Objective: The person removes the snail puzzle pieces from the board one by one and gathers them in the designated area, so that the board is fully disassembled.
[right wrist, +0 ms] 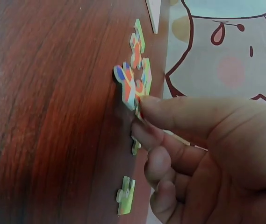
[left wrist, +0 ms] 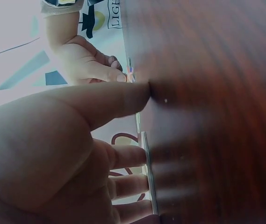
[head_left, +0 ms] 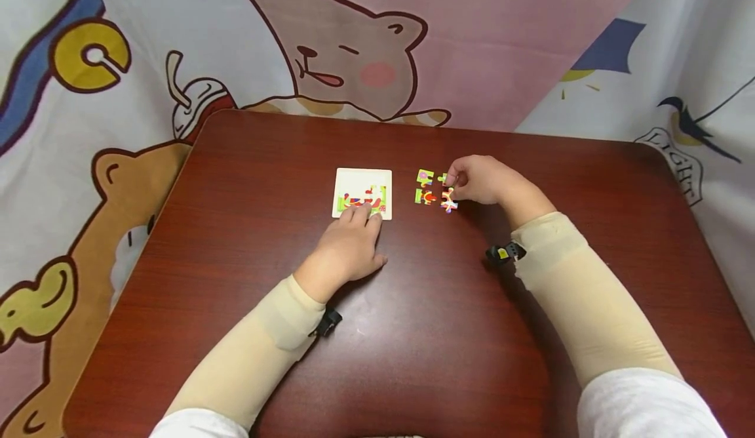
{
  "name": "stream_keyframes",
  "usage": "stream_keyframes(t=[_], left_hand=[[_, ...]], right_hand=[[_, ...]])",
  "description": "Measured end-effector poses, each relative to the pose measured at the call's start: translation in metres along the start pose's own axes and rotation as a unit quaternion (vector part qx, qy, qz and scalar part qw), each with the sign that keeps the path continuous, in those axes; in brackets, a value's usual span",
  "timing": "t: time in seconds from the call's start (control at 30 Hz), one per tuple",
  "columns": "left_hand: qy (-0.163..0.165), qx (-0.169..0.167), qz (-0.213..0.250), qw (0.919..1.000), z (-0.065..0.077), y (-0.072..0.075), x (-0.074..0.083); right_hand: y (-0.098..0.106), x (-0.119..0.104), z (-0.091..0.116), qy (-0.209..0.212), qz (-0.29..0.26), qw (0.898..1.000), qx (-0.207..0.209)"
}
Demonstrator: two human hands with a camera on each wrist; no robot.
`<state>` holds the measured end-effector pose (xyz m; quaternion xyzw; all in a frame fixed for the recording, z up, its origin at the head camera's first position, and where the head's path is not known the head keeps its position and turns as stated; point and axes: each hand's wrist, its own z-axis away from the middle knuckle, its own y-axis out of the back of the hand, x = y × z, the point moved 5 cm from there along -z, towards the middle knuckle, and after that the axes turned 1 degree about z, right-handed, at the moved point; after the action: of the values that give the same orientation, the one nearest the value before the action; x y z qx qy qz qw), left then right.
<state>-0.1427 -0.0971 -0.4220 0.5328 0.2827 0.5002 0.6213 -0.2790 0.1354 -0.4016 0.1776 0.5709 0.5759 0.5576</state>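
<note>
A white square puzzle tray (head_left: 352, 179) lies on the table, its lower part filled with colourful pieces. My left hand (head_left: 348, 248) rests on the tray's near edge with the fingers extended; in the left wrist view its thumb (left wrist: 123, 100) touches the tabletop. To the right, my right hand (head_left: 486, 181) pinches a colourful puzzle piece (right wrist: 127, 88) between thumb and index finger. Beside that hand lie loose pieces: one with a pink flower (head_left: 424, 176), one green with red and orange (head_left: 425, 197). Another green piece (right wrist: 126, 198) shows in the right wrist view.
The dark brown table (head_left: 425, 333) has rounded far corners. Behind it hangs a cloth curtain (head_left: 354, 44) printed with cartoon bears. A black wrist camera (head_left: 505, 253) sits on the right wrist, another camera (head_left: 328, 323) on the left.
</note>
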Motion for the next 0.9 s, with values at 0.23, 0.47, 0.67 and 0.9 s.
stream_keyframes(t=[0.23,0.47,0.67,0.9], left_hand=[[-0.004,0.004,-0.007,1.0000,0.001,-0.001,0.001],[-0.001,0.003,-0.008,1.0000,0.001,0.001,0.002],[-0.002,0.000,-0.014,0.9999,-0.001,-0.002,0.003],[-0.001,0.007,-0.015,0.9999,0.001,-0.001,0.004]], right_hand=[[0.004,-0.006,0.001,-0.028,0.013,0.999,0.021],[0.005,-0.014,0.001,-0.045,0.018,0.998,0.026],[-0.001,-0.023,-0.006,-0.029,0.022,0.997,0.070],[-0.022,-0.060,-0.020,0.059,0.025,0.993,0.098]])
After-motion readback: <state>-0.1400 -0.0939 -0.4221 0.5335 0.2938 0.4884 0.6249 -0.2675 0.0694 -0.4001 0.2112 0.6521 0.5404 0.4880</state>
